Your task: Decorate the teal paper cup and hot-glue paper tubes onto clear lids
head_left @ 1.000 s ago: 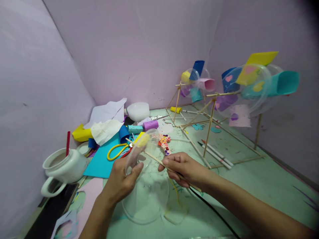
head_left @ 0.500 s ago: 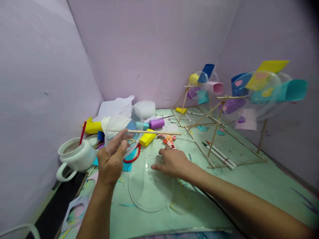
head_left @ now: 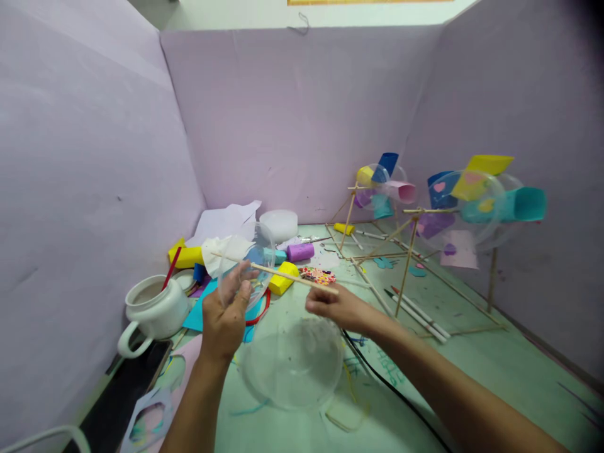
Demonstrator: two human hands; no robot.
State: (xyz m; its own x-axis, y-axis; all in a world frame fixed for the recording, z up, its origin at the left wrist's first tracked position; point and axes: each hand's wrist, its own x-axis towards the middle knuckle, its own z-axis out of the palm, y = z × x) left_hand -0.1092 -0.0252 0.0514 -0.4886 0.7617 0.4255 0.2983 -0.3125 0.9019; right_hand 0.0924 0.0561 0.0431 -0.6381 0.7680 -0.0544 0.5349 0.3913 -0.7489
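My left hand (head_left: 225, 321) is closed on a clear plastic lid (head_left: 262, 242), held up on edge above the table. A thin wooden stick (head_left: 295, 277) passes through the lid and points right. Behind the stick's right end, my right hand (head_left: 336, 308) has its fingers curled at a floral-patterned glue gun (head_left: 317, 275); the handle is hidden by the hand. A black cord (head_left: 382, 379) runs out from under this hand. Below both hands, a second clear plastic lid (head_left: 291, 377) lies flat on the table.
Two stick frames with colourful paper-cup wheels (head_left: 491, 201) stand at the right. Two pens (head_left: 419, 314) lie there. At the left are a white mug (head_left: 158, 308), a dark phone-like slab (head_left: 120, 402) and cut paper (head_left: 148, 412). Yellow (head_left: 283, 280) and purple rolls (head_left: 300, 252) lie mid-table.
The right hand's spread fingers have curled in at the glue gun. The stick, level before, now slants down to the right. The view has tilted upward.
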